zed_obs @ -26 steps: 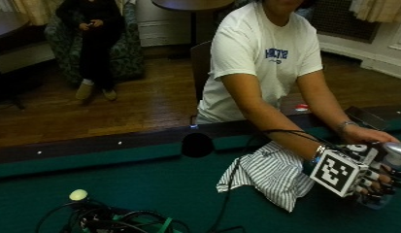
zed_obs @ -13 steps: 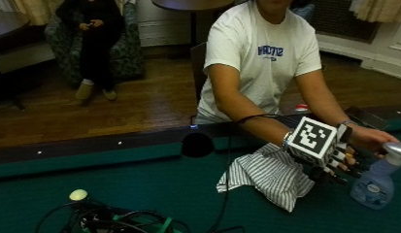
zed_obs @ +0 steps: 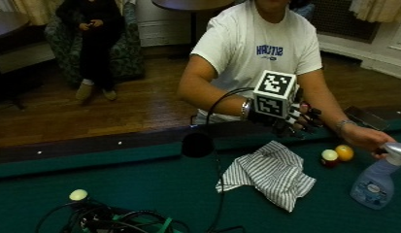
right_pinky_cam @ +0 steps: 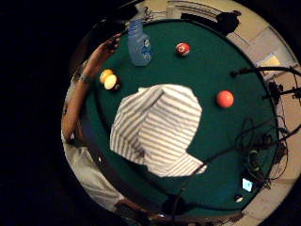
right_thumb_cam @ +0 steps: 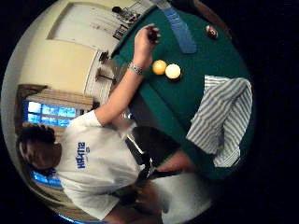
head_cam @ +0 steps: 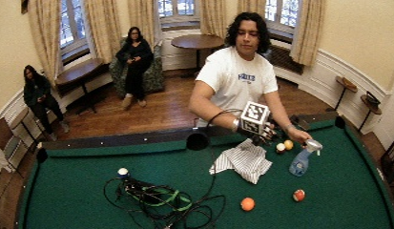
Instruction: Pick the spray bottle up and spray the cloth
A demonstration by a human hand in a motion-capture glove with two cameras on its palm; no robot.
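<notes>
Felt of a green pool table (zed_obs: 142, 179) carries a crumpled white cloth with dark stripes (zed_obs: 268, 174) near the person's long rail. Above it hangs the black-gloved right hand (zed_obs: 291, 119), fingers loosely spread and holding nothing. Toward the right end stands a pale blue translucent plastic spray bottle (zed_obs: 375, 183), upright, long axis vertical, nozzle aimed at the far side; the bare left hand (zed_obs: 365, 139) grips its trigger head. Two balls, one white (zed_obs: 329, 156) and one yellow (zed_obs: 344, 152), sit between cloth and bottle.

Games rm in house — pool table (head_cam: 88, 191), balls (head_cam: 247, 203), curtained windows (head_cam: 69, 24).
</notes>
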